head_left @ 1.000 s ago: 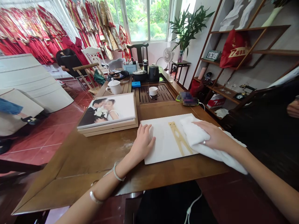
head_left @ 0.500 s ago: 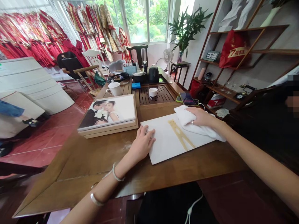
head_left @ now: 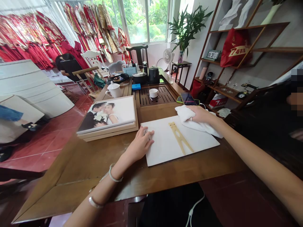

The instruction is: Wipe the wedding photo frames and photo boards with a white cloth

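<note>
A white board (head_left: 161,145) lies flat on the wooden table in front of me. On it is a tan, two-pronged shape (head_left: 181,138) with a cat-like head; I cannot tell if it is printed or a loose piece. My left hand (head_left: 142,142) rests on the board's left edge, fingers apart and bent over small dark marks there. At the far right part of the board, my right hand (head_left: 200,114) grips a bunched white cloth (head_left: 183,115) pressed to the surface. The cloth covers the board's far right corner.
Left of the board is a stack topped by a wedding photo (head_left: 111,112). Beyond stand a lidded white mug (head_left: 114,90), a slatted tea tray (head_left: 158,99) with a small cup (head_left: 153,92), and phones (head_left: 188,99). A person in dark clothes (head_left: 265,116) is at the right.
The board's near edge has shifted slightly left. The cloth's trailing end has drawn in, baring more of the board's right corner. Both hands keep their hold, and the view has tilted a little.
</note>
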### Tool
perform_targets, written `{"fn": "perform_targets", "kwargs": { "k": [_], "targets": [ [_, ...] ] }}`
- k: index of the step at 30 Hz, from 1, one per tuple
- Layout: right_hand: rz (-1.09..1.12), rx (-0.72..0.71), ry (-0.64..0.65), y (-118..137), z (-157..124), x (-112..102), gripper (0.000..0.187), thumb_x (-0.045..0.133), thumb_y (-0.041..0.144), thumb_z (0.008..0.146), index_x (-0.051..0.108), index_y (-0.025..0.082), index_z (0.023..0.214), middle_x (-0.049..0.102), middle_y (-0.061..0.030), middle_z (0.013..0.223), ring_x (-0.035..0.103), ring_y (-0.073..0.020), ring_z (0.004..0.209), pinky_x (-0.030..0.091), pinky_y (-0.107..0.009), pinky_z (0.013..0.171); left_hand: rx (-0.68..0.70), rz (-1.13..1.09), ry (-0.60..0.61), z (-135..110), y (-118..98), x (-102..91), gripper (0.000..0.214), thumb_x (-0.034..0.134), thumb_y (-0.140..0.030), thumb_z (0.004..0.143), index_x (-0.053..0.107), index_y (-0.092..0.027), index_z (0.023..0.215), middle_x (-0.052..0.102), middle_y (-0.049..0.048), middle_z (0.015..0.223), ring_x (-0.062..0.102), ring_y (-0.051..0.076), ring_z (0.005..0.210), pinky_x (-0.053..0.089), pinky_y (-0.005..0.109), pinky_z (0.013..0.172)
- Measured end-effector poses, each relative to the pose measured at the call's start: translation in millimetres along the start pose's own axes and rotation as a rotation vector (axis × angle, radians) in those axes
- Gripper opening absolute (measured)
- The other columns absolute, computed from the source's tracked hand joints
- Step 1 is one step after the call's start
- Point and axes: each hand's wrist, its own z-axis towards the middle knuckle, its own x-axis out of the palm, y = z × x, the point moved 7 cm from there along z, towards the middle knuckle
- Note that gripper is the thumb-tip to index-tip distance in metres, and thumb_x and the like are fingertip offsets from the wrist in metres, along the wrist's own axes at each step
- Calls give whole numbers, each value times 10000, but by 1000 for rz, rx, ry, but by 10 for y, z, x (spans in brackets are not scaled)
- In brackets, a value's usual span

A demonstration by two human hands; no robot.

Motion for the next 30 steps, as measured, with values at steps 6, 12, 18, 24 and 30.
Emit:
{"fn": "perform_targets", "kwargs": {
  "k": [6, 12, 18, 24, 30],
  "targets": [
    [-64, -74, -45, 124, -416, 10, 526, 618, 186, 669, 632, 148, 1194, 669, -163, 1255, 605, -372, 1178, 483, -526, 1003, -56, 117, 18, -30, -56, -19, 376, 444, -314, 959, 510, -163, 1297, 389, 170, 1497, 224, 361, 1491, 300, 546, 1183],
    [-56, -240, -35, 557, -1128, -71, 605, 616, 166, 664, 606, 187, 1269, 658, -127, 1287, 592, -358, 1212, 485, -530, 1027, -56, 203, -17, -28, -156, -4, 437, 455, -431, 949, 513, -142, 1272, 420, 180, 1477, 205, 399, 1486, 313, 565, 1171],
    [-20, -288, 15, 674, -1425, -93, 581, 625, 184, 706, 600, 237, 1285, 628, -117, 1341, 581, -355, 1234, 492, -552, 1025, -53, 208, -27, -23, -148, 15, 429, 471, -401, 943, 502, -132, 1276, 421, 193, 1462, 207, 407, 1482, 337, 555, 1160],
    [-17, -105, 8, 294, -825, -26, 575, 643, 213, 658, 627, 188, 1232, 658, -146, 1277, 591, -376, 1208, 486, -549, 1033, -66, 182, -8, -33, -159, 16, 434, 467, -392, 946, 484, -128, 1290, 393, 208, 1485, 168, 408, 1497, 359, 559, 1144],
    [-101, -29, -14, 274, -152, 141, 509, 679, 274, 684, 638, 187, 1183, 675, -133, 1248, 601, -369, 1177, 475, -527, 1017, -78, 177, -20, -53, -188, 10, 421, 453, -381, 954, 468, -149, 1304, 377, 197, 1517, 175, 385, 1502, 361, 554, 1142]
  ]
}}
